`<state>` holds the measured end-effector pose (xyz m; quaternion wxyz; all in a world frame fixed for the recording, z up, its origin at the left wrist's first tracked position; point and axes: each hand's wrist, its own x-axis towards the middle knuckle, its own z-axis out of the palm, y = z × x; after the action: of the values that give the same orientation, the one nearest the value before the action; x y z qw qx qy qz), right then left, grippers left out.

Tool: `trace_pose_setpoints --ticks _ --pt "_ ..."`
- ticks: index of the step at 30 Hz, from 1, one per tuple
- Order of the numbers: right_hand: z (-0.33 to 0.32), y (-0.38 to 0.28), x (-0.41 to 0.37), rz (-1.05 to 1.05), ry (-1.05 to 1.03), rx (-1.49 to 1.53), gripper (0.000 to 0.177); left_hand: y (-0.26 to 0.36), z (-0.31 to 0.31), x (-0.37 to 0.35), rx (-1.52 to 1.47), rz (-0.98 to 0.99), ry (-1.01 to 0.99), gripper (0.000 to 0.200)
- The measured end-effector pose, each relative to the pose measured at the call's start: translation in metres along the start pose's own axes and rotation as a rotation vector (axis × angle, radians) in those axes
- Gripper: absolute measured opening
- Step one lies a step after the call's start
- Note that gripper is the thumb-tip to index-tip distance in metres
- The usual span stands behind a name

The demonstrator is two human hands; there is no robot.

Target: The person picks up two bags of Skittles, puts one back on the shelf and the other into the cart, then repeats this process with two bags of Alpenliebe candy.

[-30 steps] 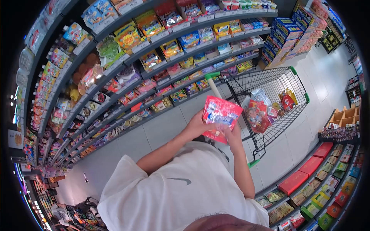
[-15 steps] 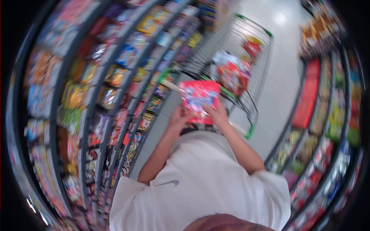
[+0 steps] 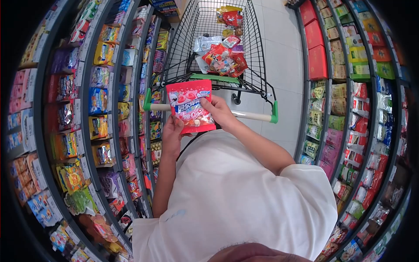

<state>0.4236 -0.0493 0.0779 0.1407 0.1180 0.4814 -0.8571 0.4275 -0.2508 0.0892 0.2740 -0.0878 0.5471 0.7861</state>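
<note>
A red and pink candy bag (image 3: 190, 107) is held upright between both hands, its printed front facing up at the camera. My left hand (image 3: 173, 129) grips its lower left edge, with the thumb on the front. My right hand (image 3: 217, 111) holds the right edge, its thumb across the printed front. Just beyond the bag is the white handle (image 3: 253, 115) of a shopping cart (image 3: 257, 48). Inside the cart lie red snack bags (image 3: 219, 59), a silvery white package (image 3: 207, 43) and another red bag (image 3: 232, 18) farther forward.
Shelves of colourful snack bags (image 3: 101, 100) rise close on the left. On the right, more shelves hold red boxes (image 3: 317, 62) and small packets (image 3: 358, 118). Pale floor tiles (image 3: 281, 56) run between the cart and the right shelves.
The view has turned and sharpened, with the cart now more upright in the frame. Both hands and the bag appear farther left, and my right thumb rests higher on the bag.
</note>
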Motion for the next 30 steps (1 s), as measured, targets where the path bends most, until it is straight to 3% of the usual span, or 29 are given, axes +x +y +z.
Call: trace_pose_setpoints --ticks 9,12,16,19,22,25,28,30 --pt "-0.027 -0.016 0.028 0.064 -0.085 -0.273 0.037 0.0 -0.013 0.034 -0.134 -0.045 0.058 0.031" --pt "-0.07 -0.035 0.064 0.095 -0.19 -0.066 0.04 0.002 -0.005 0.052 -0.152 -0.007 0.138 0.031" --pt "-0.141 -0.039 0.139 0.207 0.162 -0.388 0.031 0.005 0.002 0.085 -0.125 0.024 0.205 0.036" --pt "-0.21 -0.021 0.203 0.278 0.247 -0.621 0.03 0.01 0.012 0.106 -0.053 0.032 0.246 0.04" --pt "-0.274 0.018 0.263 0.128 0.416 -1.148 0.033 0.004 0.012 0.124 -0.038 0.028 0.293 0.042" --pt "-0.321 0.043 0.309 -0.021 0.489 -1.352 0.04 0.006 0.028 0.142 -0.035 0.041 0.381 0.043" --pt "-0.357 0.054 0.334 -0.021 0.494 -1.708 0.045 -0.004 0.024 0.143 -0.042 0.009 0.47 0.043" --pt "-0.365 0.05 0.336 0.187 0.337 -1.759 0.049 -0.008 0.022 0.145 -0.069 -0.002 0.465 0.043"
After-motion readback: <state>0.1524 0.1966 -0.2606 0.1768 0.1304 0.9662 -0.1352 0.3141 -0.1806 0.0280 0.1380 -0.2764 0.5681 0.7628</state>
